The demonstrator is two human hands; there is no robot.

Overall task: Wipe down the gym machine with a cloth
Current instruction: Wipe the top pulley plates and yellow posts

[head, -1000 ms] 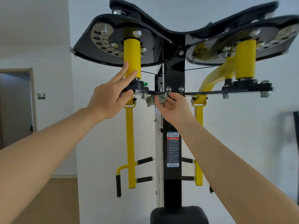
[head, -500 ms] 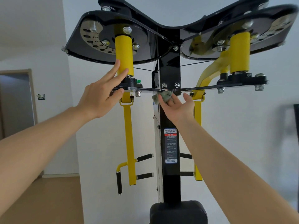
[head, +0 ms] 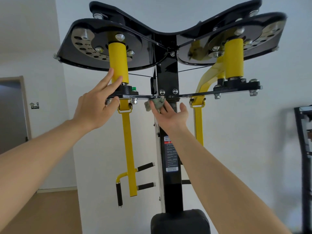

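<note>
Right hand (head: 170,115) palm-up, fingers pressing a crumpled grey cloth (head: 154,103) against the underside of the black crossbar (head: 199,94), just left of the gym machine's (head: 170,78) central black post; fingers loosely curled on the cloth, thumb out to the side. Left hand (head: 96,105) grips the crossbar's left end, thumb under, fingers splayed against the yellow cylinder (head: 118,62).
</note>
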